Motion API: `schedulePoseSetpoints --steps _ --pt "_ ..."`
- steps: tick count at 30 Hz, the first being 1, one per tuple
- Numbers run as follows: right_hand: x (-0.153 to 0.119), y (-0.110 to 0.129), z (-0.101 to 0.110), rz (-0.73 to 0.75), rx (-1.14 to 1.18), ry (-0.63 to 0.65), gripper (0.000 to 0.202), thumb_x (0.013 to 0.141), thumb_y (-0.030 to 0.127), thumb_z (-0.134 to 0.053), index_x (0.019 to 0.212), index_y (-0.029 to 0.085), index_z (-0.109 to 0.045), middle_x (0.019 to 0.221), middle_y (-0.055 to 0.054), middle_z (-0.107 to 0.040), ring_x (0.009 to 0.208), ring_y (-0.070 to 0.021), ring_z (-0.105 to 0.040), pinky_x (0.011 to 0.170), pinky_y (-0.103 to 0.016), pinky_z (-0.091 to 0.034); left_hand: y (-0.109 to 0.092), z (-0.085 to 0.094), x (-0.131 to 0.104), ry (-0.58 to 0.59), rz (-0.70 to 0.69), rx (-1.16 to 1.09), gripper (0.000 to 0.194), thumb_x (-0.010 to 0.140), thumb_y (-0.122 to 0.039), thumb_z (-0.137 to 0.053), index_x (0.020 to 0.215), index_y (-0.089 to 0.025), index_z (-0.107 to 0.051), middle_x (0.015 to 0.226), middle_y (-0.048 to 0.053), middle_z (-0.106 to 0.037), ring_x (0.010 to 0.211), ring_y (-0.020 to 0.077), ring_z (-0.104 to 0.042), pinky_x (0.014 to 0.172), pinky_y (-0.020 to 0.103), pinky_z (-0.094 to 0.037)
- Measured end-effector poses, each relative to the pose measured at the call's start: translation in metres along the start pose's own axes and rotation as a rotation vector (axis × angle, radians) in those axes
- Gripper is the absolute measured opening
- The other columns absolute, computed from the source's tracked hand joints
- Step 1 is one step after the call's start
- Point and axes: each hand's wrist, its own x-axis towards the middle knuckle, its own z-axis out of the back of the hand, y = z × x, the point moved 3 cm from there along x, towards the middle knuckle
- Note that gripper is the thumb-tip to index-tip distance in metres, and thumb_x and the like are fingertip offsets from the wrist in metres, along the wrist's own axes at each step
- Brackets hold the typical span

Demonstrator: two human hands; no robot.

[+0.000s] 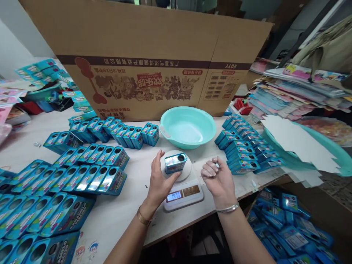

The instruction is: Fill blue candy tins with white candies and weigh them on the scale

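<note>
A small blue tin (175,163) with a round dark hole in its top stands on the round plate of a white kitchen scale (183,201). The scale's lit display seems to read 1477. My left hand (161,180) is open around the tin's left and front sides, its thumb at the lower front edge and its fingers apart from the thumb. To the right of the scale my right hand (218,179) is closed, palm up, with a small pale piece (217,165) at the fingertips. Whatever else lies inside those curled fingers is hidden.
A turquoise basin (188,128) stands behind the scale, before a large cardboard box (154,40). Rows of blue tins (90,176) fill the left; more tins (242,146) stand at right. Below the table's right edge, a carton holds loose blue tins (288,223). White sheets (299,143) cover another basin.
</note>
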Motion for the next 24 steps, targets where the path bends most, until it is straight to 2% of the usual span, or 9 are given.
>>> schedulePoseSetpoints --steps 3,5,9,11,14,18,24 --pt "0.015 -0.007 -0.031 0.022 -0.032 0.006 0.025 0.085 0.024 -0.064 0.069 0.021 -0.044 0.048 0.012 -0.031 0.038 -0.0039 -0.03 0.04 -0.016 -0.028 -0.007 -0.004 0.008 -0.017 -0.084 0.062 0.086 0.073 -0.035 -0.077 0.145 -0.022 -0.032 0.14 0.016 -0.049 0.133 0.0297 -0.045 0.111 0.05 -0.036" --pt "0.026 -0.013 -0.052 0.061 -0.077 -0.008 0.026 0.087 0.029 -0.062 0.069 0.02 -0.046 0.048 0.012 -0.03 0.038 -0.0036 -0.027 0.039 -0.017 -0.026 -0.016 -0.007 0.015 -0.04 -0.136 0.161 0.08 0.07 -0.035 -0.079 0.139 -0.021 -0.042 0.136 0.015 -0.053 0.132 0.0322 -0.044 0.112 0.055 -0.032" --pt "0.039 -0.029 -0.077 0.157 -0.204 -0.073 0.029 0.084 0.038 -0.065 0.069 0.02 -0.049 0.048 0.011 -0.032 0.04 -0.0041 -0.031 0.042 -0.018 -0.031 -0.031 -0.012 0.029 0.019 -0.123 0.356 0.05 0.069 -0.029 -0.079 0.116 -0.026 -0.062 0.123 0.009 -0.062 0.136 0.0375 -0.038 0.111 0.068 -0.018" --pt "0.041 -0.035 -0.081 0.195 -0.263 -0.094 0.03 0.081 0.04 -0.068 0.068 0.02 -0.05 0.048 0.011 -0.033 0.042 -0.0047 -0.035 0.045 -0.018 -0.035 -0.034 -0.015 0.033 0.064 -0.091 0.375 0.039 0.071 -0.026 -0.076 0.109 -0.028 -0.066 0.118 0.006 -0.064 0.136 0.0369 -0.038 0.11 0.071 -0.014" --pt "0.042 -0.038 -0.083 0.239 -0.33 -0.09 0.031 0.079 0.041 -0.069 0.066 0.02 -0.051 0.048 0.01 -0.035 0.045 -0.0065 -0.041 0.051 -0.021 -0.041 -0.034 -0.017 0.036 0.088 -0.056 0.353 0.034 0.072 -0.023 -0.074 0.105 -0.029 -0.068 0.113 0.004 -0.065 0.135 0.0353 -0.039 0.111 0.071 -0.012" --pt "0.043 -0.038 -0.082 0.273 -0.371 -0.057 0.029 0.078 0.04 -0.068 0.065 0.02 -0.052 0.048 0.008 -0.038 0.049 -0.0083 -0.045 0.052 -0.022 -0.042 -0.032 -0.018 0.036 0.089 -0.04 0.331 0.032 0.072 -0.023 -0.075 0.103 -0.028 -0.068 0.114 0.005 -0.065 0.136 0.0352 -0.039 0.111 0.071 -0.01" --pt "0.046 -0.039 -0.081 0.282 -0.4 -0.045 0.031 0.077 0.043 -0.07 0.066 0.021 -0.05 0.05 0.009 -0.038 0.048 -0.0079 -0.045 0.054 -0.022 -0.044 -0.032 -0.017 0.036 0.09 -0.031 0.343 0.036 0.071 -0.026 -0.076 0.106 -0.029 -0.068 0.117 0.005 -0.064 0.136 0.0362 -0.038 0.11 0.072 -0.01"
